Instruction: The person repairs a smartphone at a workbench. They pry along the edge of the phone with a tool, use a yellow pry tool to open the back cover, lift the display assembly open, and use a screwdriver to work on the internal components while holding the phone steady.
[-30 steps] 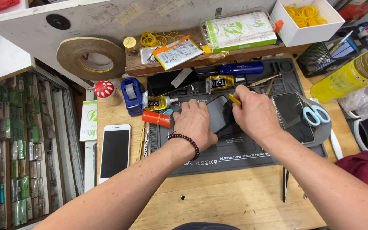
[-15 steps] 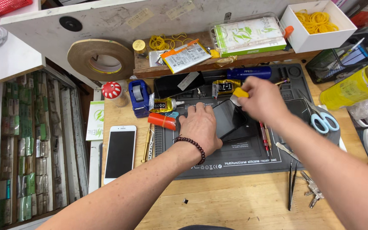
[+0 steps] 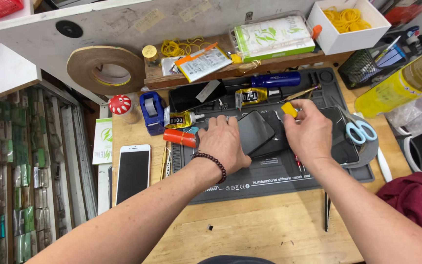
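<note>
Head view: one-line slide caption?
Left hand steadies a dark phone on a grey repair mat while right hand holds a yellow-handled tool.

Bright, even light from overhead fills the view, so the wooden desk (image 3: 250, 230) reads clearly and shadows under the forearms stay soft and faint. A mild sheen lies on the dark phone screen (image 3: 255, 131) and the yellow bottle (image 3: 406, 80) at the desk's right edge. Focus is sharp at the centre, while wide-angle distortion bends and slightly softens the frame's edges.
</note>
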The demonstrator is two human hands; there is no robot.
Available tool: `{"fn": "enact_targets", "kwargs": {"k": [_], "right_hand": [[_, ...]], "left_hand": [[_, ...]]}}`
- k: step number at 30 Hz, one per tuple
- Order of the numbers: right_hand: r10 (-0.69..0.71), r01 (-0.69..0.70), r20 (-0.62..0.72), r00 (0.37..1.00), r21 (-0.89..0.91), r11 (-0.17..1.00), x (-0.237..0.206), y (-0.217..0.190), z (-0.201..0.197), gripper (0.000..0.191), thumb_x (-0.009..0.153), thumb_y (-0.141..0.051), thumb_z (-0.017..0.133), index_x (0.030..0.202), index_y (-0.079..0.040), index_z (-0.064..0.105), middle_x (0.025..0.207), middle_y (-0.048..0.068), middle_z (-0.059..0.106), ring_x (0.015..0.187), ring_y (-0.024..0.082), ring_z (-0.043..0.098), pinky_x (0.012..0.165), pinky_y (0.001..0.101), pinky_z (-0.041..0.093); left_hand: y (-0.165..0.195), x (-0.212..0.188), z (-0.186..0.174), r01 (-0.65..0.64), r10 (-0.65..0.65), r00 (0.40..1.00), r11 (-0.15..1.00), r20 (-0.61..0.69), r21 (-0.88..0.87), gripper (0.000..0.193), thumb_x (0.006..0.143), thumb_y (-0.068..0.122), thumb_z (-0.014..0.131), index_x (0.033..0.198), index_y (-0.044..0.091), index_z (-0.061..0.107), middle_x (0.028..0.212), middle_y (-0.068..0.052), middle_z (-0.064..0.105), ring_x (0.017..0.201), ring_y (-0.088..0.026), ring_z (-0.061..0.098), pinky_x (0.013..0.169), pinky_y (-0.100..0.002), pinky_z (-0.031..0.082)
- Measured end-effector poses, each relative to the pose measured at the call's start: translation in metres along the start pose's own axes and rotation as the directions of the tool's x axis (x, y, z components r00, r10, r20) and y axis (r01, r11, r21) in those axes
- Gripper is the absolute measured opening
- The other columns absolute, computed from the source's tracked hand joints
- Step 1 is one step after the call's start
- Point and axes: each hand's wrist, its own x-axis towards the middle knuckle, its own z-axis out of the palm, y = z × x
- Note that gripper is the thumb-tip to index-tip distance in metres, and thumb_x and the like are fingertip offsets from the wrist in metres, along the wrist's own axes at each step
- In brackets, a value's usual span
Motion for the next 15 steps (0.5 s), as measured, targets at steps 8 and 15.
{"fn": "enact_targets", "kwargs": {"k": [8,15], "right_hand": [[0.312,-0.456,0.388,0.867,0.369,0.81,-0.031,-0.07,-0.027,0.071,0.084,-0.042,0.076,0.144,-0.018,0.048,0.111,0.012,0.068,0.083,0.024,0.07,0.068,0.0397,0.055],[0.335,-0.606,0.505,0.795,0.637,0.477,-0.054,-0.104,-0.008,0.094,0.084,-0.031,0.077,0.161,-0.025,0.024,0.099,0.008,0.067,0.078,0.017,0.061,0.057,0.0347,0.047]], "left_hand": [[0.007,-0.019,-0.011,-0.106,0.055,0.95,0.983,-0.308,-0.151,0.066,0.062,0.017,0.087,0.115,0.0,0.052,0.112,-0.021,0.053,0.106,-0.04,0.056,0.087,-0.053,0.048],[0.012,-0.049,-0.004,-0.269,0.143,0.832,0.949,-0.536,-0.164,0.078,0.067,0.001,0.074,0.139,-0.005,0.045,0.112,-0.02,0.056,0.105,-0.039,0.057,0.086,-0.048,0.048]]}}
